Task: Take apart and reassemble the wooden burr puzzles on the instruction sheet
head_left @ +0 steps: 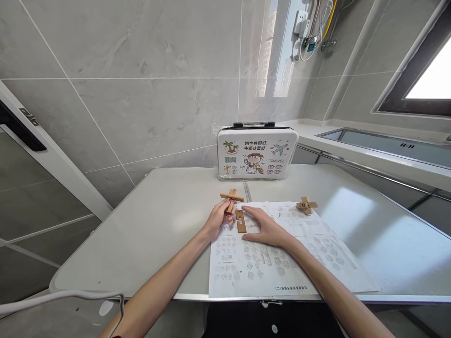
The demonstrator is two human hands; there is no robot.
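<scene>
My left hand (219,219) is closed on two wooden puzzle pieces (232,195) that cross each other, held just above the sheet's top left corner. Flat on the paper, between my two hands, lies a slotted wooden piece (241,221) with a cut-out in its middle. My right hand (264,227) is open beside it, thumb and fingers spread on either side of its right edge, holding nothing. Under both hands is a printed instruction sheet (253,281) with rows of small diagrams. An assembled wooden cross puzzle (307,205) rests on the sheet's upper right corner.
A white cartoon-printed case (257,154) stands at the back of the folding table (158,225), against the tiled wall. To the right is a counter with a sink (387,145). A white cable (63,295) crosses the table's lower left corner.
</scene>
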